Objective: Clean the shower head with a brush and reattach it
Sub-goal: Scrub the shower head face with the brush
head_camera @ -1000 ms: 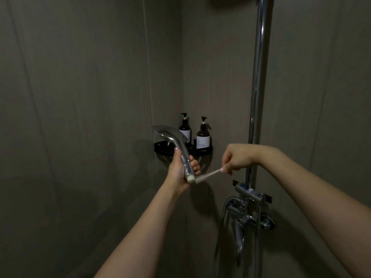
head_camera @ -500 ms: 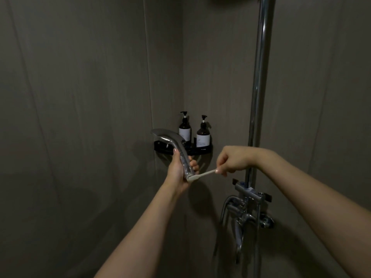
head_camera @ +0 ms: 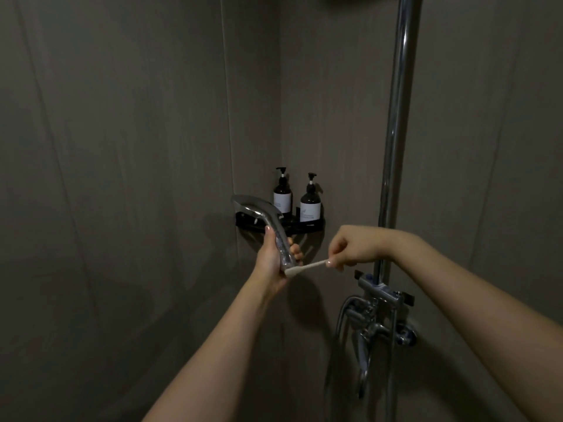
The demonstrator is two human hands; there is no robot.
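Head view: left hand (head_camera: 271,257) gripping curved chrome shower head (head_camera: 268,222); right hand (head_camera: 350,249) pinching small white brush (head_camera: 304,267), bristles now shifting from 3 o'clock onto handle end, scrubbing continuing.

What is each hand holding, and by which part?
The left hand grips the shower head around its handle. The right hand pinches the brush by its handle end, bristles at the shower handle's base.

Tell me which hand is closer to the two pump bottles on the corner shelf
Left. The left hand grips the shower head just below the shelf holding the pump bottles. The right hand, pinching the brush, sits farther right, near the chrome riser pipe.
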